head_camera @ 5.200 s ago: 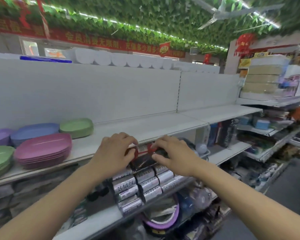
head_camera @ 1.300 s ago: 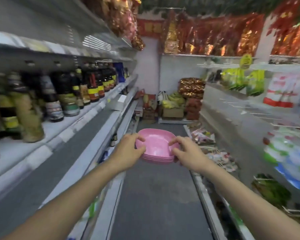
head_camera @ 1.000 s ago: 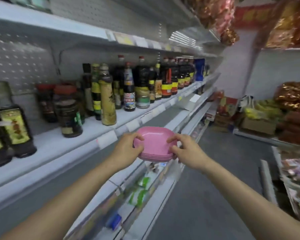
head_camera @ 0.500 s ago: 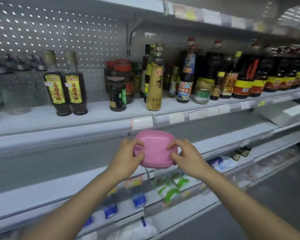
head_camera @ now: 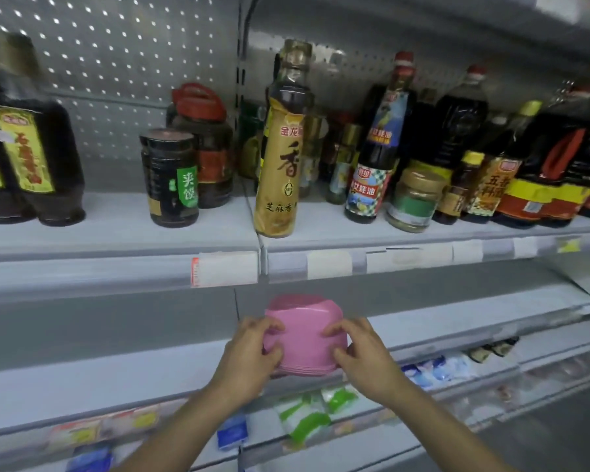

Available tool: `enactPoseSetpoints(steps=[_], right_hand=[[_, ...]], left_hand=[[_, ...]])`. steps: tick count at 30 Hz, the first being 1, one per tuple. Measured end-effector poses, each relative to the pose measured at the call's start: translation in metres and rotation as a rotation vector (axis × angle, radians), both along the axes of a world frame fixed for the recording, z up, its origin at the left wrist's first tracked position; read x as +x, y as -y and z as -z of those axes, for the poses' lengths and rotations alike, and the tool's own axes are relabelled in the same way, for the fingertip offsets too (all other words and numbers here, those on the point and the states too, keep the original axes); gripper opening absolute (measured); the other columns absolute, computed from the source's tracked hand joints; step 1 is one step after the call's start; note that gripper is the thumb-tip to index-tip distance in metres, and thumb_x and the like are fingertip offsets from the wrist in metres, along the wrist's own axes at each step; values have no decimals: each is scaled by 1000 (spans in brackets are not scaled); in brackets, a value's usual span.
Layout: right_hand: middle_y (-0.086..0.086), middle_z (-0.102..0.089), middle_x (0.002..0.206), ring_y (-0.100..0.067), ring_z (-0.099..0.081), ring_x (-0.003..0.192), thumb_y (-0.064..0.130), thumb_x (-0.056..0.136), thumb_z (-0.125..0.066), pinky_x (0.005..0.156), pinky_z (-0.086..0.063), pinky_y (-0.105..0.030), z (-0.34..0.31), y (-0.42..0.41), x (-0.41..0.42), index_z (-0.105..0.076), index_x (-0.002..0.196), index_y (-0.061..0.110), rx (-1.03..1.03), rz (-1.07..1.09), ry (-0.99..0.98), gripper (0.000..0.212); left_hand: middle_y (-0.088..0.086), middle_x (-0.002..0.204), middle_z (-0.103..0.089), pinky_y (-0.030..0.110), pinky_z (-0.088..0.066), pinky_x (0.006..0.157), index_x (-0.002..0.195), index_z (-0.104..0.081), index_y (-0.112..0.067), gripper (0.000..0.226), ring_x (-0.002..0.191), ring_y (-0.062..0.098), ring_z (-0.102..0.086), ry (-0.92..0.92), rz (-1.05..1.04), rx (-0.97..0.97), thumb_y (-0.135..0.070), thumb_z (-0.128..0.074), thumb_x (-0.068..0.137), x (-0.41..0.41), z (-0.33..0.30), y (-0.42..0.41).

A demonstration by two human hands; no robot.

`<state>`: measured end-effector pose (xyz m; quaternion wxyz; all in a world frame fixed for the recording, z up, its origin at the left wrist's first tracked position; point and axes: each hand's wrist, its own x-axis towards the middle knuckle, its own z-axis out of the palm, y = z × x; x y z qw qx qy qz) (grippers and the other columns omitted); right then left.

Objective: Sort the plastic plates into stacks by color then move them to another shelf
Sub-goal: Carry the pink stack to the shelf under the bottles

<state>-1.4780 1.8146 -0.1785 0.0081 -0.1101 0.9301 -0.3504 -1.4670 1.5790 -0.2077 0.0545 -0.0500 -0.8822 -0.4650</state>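
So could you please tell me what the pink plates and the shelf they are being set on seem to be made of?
The stack of pink squarish plates, held by the left hand and right hand, looks like plastic: uniform colour, soft satin sheen, thin nested rims. The light grey shelf appears to be painted sheet metal, smooth and matte, though blur leaves that open.

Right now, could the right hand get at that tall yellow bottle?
Probably not yet: the right hand and left hand both grip the pink plates. The yellow bottle stands unblocked at the shelf front.

Both hands forward, fingers curled
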Motion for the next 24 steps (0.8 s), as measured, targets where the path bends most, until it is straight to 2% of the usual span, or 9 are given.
enactPoseSetpoints(steps=[3, 6, 11, 15, 20, 24], right_hand=[[11, -46, 120, -3, -58, 63, 4, 94, -57, 74, -50, -14, 3, -35, -30, -65, 109, 32, -21, 16, -9, 33], [11, -46, 121, -2, -57, 65, 3, 94, -56, 71, -47, -10, 6, -71, -48, -67, 111, 28, -21, 35, -6, 32], [5, -46, 122, -12, -60, 71, 1, 93, -57, 73, -51, -16, 10, -136, -72, -66, 109, 29, -53, 43, -8, 33], [4, -46, 120, -10, -58, 71, 2, 94, -57, 73, -47, -12, 17, -197, -92, -66, 109, 29, -74, 28, -13, 32], [7, -43, 122, -11, -58, 74, 2, 95, -55, 74, -47, -10, 28, -284, -115, -63, 112, 26, -57, -51, -9, 31], [5, -43, 125, -10, -57, 78, 1, 95, -55, 74, -48, -13, 39, -339, -134, -63, 115, 25, -74, -118, 13, 32]], left_hand=[[-7, 118, -50, 2, -38, 79, 117, -65, -34, 28, 93, -3, -56, -1, 17, 2, -17, -66, 94, -32, 6, -34], [-5, 115, -47, 3, -41, 82, 117, -65, -32, 29, 88, 2, -58, 12, 25, -16, -15, -66, 93, -53, 8, -70], [-6, 112, -47, -1, -38, 74, 113, -65, -34, 30, 77, 2, -58, 2, 13, -31, -13, -68, 91, -82, 10, -135], [-9, 110, -48, 1, -38, 74, 113, -66, -35, 33, 74, 3, -59, -12, -8, -36, -13, -68, 88, -98, 13, -195], [-14, 111, -51, 20, -48, 79, 108, -62, -42, 34, 73, 4, -61, 2, -107, 1, -15, -68, 89, -104, 30, -286], [-12, 112, -53, 22, -50, 79, 108, -64, -40, 33, 70, 4, -61, 6, -196, 34, -15, -70, 87, -103, 40, -345]])
